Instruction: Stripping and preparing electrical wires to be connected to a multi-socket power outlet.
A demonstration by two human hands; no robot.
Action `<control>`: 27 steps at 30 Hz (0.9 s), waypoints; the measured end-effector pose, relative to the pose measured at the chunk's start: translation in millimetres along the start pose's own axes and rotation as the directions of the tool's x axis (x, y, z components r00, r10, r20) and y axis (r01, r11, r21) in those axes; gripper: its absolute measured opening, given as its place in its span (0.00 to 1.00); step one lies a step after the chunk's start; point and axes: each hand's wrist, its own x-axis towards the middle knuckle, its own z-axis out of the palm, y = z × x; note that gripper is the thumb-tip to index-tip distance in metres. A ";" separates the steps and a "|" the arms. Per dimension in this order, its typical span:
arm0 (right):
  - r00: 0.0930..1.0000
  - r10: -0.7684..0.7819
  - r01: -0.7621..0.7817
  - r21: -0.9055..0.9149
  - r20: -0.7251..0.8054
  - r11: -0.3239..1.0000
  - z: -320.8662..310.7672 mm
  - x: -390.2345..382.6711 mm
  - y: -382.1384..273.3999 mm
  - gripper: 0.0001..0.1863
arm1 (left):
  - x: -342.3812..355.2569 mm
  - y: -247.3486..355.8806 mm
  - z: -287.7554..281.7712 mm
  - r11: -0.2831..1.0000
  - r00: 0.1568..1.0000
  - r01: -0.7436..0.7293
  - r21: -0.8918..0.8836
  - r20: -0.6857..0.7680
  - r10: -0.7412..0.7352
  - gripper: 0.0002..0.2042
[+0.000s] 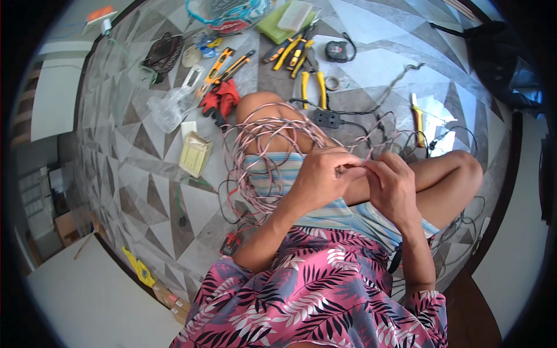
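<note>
My left hand (322,177) and my right hand (391,185) meet over my lap, fingers pinched together on what looks like a thin wire, mostly hidden by the fingers. A loose coil of pink and black wire (252,133) lies across my bent knee and striped shorts, beside and beyond my left hand, with strands running toward the right. A black power strip (326,119) with a cord sits on the floor just beyond my hands, among tangled dark cables. A yellow-handled tool (419,124) lies to the right of these.
On the tiled floor (145,197) ahead are several pliers (290,55), yellow-handled cutters (321,90), a tape measure (336,51), red gloves (214,101), a pale box (194,156), a green case (272,26) and clear plastic (165,113). A black bag (496,64) stands at the right edge.
</note>
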 end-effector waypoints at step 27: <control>0.985 -0.154 0.154 0.000 -0.083 0.988 13.0 -4.4 -2.9 0.08 | -5.5 -14.4 32.6 0.552 0.811 0.292 -0.781 -0.104 -0.576 0.08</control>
